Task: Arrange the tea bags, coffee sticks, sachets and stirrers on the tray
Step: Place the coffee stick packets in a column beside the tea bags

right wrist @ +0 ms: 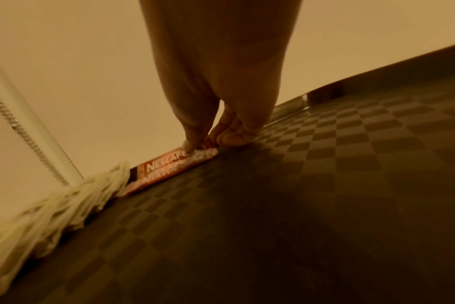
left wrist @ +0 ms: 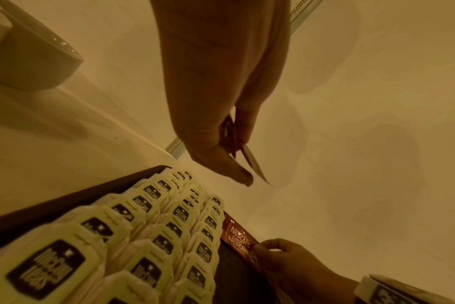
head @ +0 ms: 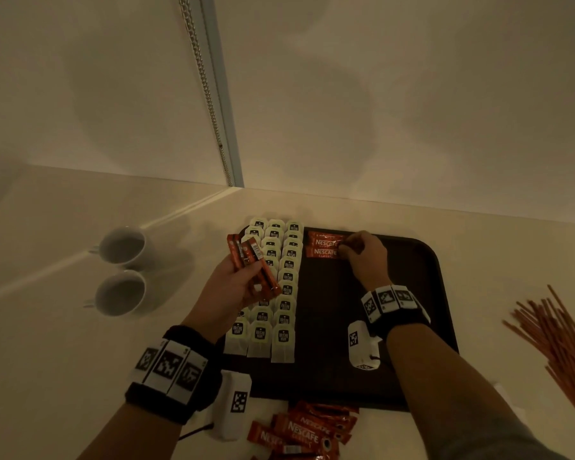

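Far left on the pale counter: two white cups (head: pixel 122 270), round, glossy, one behind the other, nothing visible inside. Left hand (head: pixel 234 282) raised over the tray's left edge, fingers curled round a fanned bundle of sticks (head: pixel 251 265), slim red-orange foil packets. Dark tray (head: pixel 412 293), rounded corners, checkered texture on its floor. Its left part holds tea bags (head: pixel 281 287) in three overlapping rows, pale paper with black square labels. Just right of them, at the far edge, two placed coffee sticks (head: pixel 324 249) lie flat, side by side, touching. Right hand (head: pixel 365 257) pinches the right end of the nearer one, thumb and fingertips (right wrist: pixel 230 138) down on the tray. Loose sticks (head: pixel 307 429) heaped on the counter at the tray's near edge. Far right: stirrers (head: pixel 558 340), thin reddish rods, splayed on the counter.
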### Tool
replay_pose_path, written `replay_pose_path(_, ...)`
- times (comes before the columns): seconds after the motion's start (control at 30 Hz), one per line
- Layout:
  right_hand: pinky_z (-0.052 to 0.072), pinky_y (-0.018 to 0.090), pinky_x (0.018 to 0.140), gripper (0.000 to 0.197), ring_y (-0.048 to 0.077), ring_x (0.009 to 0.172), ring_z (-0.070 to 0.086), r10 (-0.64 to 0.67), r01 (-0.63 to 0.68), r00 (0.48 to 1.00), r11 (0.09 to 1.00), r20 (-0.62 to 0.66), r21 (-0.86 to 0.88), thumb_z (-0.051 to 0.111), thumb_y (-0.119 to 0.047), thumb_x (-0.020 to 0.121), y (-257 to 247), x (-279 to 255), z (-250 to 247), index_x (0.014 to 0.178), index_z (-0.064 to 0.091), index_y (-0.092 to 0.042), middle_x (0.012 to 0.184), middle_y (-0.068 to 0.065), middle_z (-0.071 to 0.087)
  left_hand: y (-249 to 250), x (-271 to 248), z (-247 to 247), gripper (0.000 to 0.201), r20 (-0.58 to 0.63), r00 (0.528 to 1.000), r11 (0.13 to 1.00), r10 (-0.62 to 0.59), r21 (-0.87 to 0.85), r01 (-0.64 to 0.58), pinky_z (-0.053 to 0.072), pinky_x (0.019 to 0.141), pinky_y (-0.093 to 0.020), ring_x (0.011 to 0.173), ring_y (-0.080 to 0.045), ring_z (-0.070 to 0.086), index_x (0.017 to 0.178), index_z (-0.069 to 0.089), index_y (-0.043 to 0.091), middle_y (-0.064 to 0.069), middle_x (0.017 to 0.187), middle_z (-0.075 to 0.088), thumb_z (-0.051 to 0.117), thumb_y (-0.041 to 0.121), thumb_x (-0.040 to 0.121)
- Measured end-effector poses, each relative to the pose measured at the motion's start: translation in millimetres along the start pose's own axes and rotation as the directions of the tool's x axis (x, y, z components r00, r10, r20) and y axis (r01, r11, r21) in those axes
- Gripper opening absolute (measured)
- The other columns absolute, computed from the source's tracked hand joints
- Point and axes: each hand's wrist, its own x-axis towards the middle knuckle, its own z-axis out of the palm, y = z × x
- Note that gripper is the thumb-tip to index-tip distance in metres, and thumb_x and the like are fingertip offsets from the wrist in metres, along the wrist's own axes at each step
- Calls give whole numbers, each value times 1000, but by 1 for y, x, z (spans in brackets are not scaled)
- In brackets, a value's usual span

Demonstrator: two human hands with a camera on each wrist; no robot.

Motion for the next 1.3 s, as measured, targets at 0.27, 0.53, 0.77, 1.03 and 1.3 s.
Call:
replay_pose_path(0.27,55,21,67,17,7,73,66,-243,-35,799,894,549,446,59,-19,90,-96,-87,-18,104,54,-10,94,3,62,0,4,12,9,-28,994,988,105,119,-101,47,45,-21,46,-8,48,102,59,15,3,61,56,54,14,95)
replay_pose_path(0.53,44,6,78,18,-5,86,53,-481,454,874,861,74,230,71,1,75,-88,-102,-16,82,64,-14,94,-11,52,1,0,14,31,-36,997,997,64,-35,-65,41,42,-19,44,-6,44,101,67,11,-1,73,62,55,38,92)
replay_pose_path(0.77,55,25,81,16,9,90,64,-349,273,930,865,114,422,69,-9,80,-86,-111,-32,92,62,-17,99,-4,64,-2,0,13,12,-73,987,988,141,-49,-145,44,45,-17,46,-3,44,93,69,9,6,57,55,64,18,88)
replay_pose_path(1.03,53,20,77,23,8,88,64,-283,161,953,779,111,606,60,1,86,-88,-115,-36,109,61,-4,101,5,63,2,-7,17,13,-23,971,965,237,122,-232,41,43,-16,41,-3,42,95,71,15,9,49,57,70,11,82)
replay_pose_path(1.3,53,16,70,19,9,87,66,-213,39,955,778,204,627,60,1,85,-85,-115,-41,104,62,-2,101,10,64,5,-8,15,5,28,973,957,231,176,-232,39,42,-19,40,-5,40,87,70,14,11,46,54,70,16,82)
